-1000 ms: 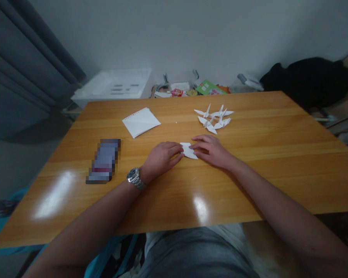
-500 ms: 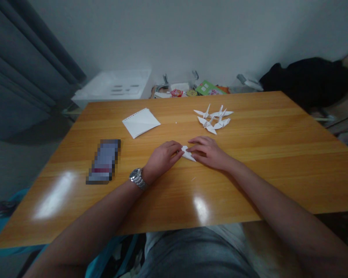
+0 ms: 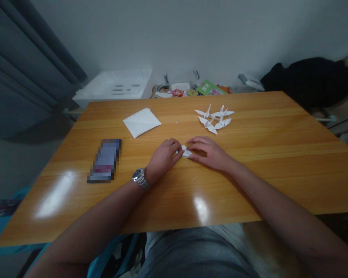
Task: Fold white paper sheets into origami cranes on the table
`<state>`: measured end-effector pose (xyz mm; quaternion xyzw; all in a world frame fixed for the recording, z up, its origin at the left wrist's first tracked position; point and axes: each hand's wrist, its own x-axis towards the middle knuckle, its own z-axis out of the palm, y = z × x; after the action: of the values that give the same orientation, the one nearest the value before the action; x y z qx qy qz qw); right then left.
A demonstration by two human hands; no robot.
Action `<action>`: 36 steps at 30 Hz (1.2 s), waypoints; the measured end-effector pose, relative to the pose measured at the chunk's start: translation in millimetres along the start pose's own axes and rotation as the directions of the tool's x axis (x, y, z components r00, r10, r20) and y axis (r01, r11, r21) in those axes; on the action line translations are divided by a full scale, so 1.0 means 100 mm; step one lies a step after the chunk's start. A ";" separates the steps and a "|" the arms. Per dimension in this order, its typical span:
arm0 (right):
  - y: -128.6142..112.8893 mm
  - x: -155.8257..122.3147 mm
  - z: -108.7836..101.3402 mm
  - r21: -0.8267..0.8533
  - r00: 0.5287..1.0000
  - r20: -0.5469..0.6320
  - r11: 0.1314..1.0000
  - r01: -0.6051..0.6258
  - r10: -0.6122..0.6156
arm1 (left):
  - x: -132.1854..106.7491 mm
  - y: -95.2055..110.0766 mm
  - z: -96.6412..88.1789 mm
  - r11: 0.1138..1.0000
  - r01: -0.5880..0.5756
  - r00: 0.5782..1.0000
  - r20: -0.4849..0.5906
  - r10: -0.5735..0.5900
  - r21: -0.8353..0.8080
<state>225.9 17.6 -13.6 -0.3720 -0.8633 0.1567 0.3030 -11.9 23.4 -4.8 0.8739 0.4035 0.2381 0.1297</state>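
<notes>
A small folded piece of white paper lies between my hands above the middle of the wooden table. My left hand, with a metal watch on its wrist, pinches the paper's left end between thumb and fingers. From the other side, my right hand has its thumb and fingertips on the right part of the paper. Parts of the paper are hidden under the fingers. Beyond my right hand stand several white paper cranes grouped together.
White sheets with a perforated edge lie at the back left of the table. A phone, blurred out, rests at the left. Behind the table are a white foam box, a green packet and a black cloth.
The folded paper has turned slightly; its lower right tip no longer points as far toward me. My left hand has shifted a little, and my right hand stays nearly in place.
</notes>
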 end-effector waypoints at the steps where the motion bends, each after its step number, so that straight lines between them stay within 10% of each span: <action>1: -0.01 0.01 0.00 0.022 1.000 -0.002 1.000 0.019 -0.019 | 0.00 0.00 0.00 1.000 0.003 1.000 -0.006 -0.003 0.008; 36: 0.04 -0.05 -0.08 -0.140 0.996 0.061 0.987 0.074 -0.066 | -0.16 0.11 0.00 0.958 -0.196 0.972 0.172 0.161 0.211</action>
<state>236.0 17.3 -11.9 -0.3577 -0.8929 0.0943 0.2567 -13.8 4.3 -5.3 0.9315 0.3360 0.1338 0.0378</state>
